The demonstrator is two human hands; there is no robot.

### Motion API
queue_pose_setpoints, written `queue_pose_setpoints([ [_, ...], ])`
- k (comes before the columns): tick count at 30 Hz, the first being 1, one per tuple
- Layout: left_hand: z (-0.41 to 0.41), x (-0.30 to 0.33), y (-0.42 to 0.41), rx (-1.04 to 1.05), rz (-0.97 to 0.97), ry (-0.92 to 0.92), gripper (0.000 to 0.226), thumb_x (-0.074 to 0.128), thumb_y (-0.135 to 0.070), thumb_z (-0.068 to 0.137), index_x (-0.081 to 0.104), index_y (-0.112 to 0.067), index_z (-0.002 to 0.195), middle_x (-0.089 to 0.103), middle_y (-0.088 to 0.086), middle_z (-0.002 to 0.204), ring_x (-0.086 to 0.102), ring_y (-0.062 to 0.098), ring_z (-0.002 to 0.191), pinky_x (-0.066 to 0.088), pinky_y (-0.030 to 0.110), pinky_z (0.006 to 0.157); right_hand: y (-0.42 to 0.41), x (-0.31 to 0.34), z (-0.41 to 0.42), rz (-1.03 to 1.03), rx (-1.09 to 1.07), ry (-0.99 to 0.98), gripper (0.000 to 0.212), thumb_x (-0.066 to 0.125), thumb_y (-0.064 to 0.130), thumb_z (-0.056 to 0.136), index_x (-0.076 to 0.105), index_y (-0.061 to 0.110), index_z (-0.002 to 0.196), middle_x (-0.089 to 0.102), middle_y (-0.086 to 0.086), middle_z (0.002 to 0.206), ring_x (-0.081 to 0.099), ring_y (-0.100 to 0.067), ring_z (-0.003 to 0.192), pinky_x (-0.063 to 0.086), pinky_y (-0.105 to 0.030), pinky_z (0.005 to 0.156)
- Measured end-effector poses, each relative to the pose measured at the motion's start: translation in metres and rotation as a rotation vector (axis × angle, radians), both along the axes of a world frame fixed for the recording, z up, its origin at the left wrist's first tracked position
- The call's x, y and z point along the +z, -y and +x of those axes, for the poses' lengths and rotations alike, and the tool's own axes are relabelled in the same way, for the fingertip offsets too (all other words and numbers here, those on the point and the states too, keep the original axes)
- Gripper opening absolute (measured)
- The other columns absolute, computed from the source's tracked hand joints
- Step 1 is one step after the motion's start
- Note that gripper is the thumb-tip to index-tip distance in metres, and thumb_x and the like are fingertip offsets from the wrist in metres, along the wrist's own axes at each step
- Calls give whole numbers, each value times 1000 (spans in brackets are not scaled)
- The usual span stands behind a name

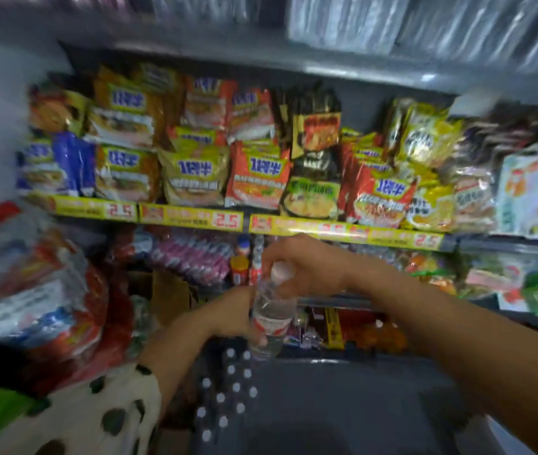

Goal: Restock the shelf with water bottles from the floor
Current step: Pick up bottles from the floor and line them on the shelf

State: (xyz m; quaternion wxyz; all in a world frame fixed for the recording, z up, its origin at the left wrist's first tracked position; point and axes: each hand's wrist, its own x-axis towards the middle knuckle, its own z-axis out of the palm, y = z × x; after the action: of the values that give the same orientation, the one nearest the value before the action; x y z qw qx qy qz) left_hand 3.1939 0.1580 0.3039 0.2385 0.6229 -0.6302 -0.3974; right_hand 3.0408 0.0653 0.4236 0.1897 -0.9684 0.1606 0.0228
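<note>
A clear water bottle (269, 318) with a red-and-white label and a white cap stands upright in mid-air in front of the lower shelves. My left hand (233, 315) grips its body from the left, fingers curled round the label. My right hand (294, 261) comes from the right and holds the bottle at its cap and neck. Below the bottle, a group of several white-capped water bottles (228, 394) stands together low down, seen from above. The frame is blurred.
A shelf of instant-noodle packets (254, 165) with a yellow price strip (343, 229) runs across the middle. Small bottles and packets (241, 264) fill the shelf beneath. Bagged goods (41, 290) pile up at the left. A dark grey surface (343, 405) lies at the bottom.
</note>
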Motion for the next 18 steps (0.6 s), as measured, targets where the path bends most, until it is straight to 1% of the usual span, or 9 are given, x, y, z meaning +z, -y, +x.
queue_pose_setpoints([
  [1, 4, 21, 0, 15, -25, -8, 62, 89, -8, 59, 59, -34, 107, 67, -9, 112, 61, 7, 106, 48, 37, 100, 0, 22, 1, -1, 10, 21, 23, 74, 15, 74, 64, 17, 94, 60, 6, 90, 53, -11, 81, 42, -22, 66],
  [3, 10, 64, -1, 25, -43, 15, 58, 89, -12, 62, 60, -32, 108, 67, -10, 110, 62, 6, 105, 49, 35, 99, 1, 62, 5, -23, 12, 58, 23, 73, 18, 76, 63, 22, 97, 58, 9, 92, 53, -11, 83, 44, -27, 69],
  [5, 19, 104, 0, 27, -61, 16, 62, 90, -18, 61, 61, -20, 116, 67, -6, 115, 62, 10, 109, 49, 38, 99, 5, 97, 11, -54, 9, 97, 24, 73, 17, 76, 65, 20, 99, 60, 8, 93, 56, -10, 84, 47, -31, 73],
  [9, 42, 173, 3, 33, -99, 65, 70, 90, -21, 60, 59, -18, 122, 67, -6, 119, 62, 9, 110, 48, 36, 100, 12, 159, 30, -6, 0, 194, 18, 71, 6, 75, 66, 17, 86, 57, 14, 72, 50, 3, 63, 43, -26, 62],
  [10, 47, 189, 5, 32, -113, 88, 66, 91, -23, 58, 61, -21, 117, 68, -8, 114, 63, 5, 106, 49, 34, 98, 14, 173, 38, -5, -5, 218, 17, 72, 6, 74, 65, 17, 85, 57, 13, 70, 50, 2, 61, 43, -27, 61],
  [12, 63, 221, 12, 44, -156, 117, 49, 89, -11, 61, 63, -23, 100, 69, -12, 98, 64, -9, 87, 51, 16, 84, 18, 204, 57, -69, -17, 243, 14, 73, 10, 76, 65, 16, 87, 58, 10, 69, 50, 0, 60, 43, -27, 60],
  [14, 79, 257, 20, 48, -200, 121, 42, 85, -1, 64, 63, -23, 93, 69, -16, 88, 64, -11, 78, 47, 8, 72, 23, 241, 76, -173, -21, 247, 15, 70, 15, 79, 65, 13, 92, 61, 6, 74, 51, -2, 61, 44, -24, 59],
  [17, 110, 313, 33, 62, -300, 166, 42, 86, -9, 65, 67, -18, 102, 73, -10, 98, 68, 3, 93, 52, 19, 85, 29, 299, 104, -255, -4, 288, 12, 61, 11, 83, 64, 8, 95, 60, 5, 75, 51, 1, 60, 42, -15, 57],
  [18, 121, 331, 38, 78, -332, 184, 46, 87, -13, 65, 67, -17, 106, 73, -7, 103, 68, 7, 98, 52, 25, 91, 32, 316, 112, -287, -19, 314, 12, 59, 12, 85, 64, 8, 95, 60, 3, 77, 52, 0, 62, 43, -17, 58],
])
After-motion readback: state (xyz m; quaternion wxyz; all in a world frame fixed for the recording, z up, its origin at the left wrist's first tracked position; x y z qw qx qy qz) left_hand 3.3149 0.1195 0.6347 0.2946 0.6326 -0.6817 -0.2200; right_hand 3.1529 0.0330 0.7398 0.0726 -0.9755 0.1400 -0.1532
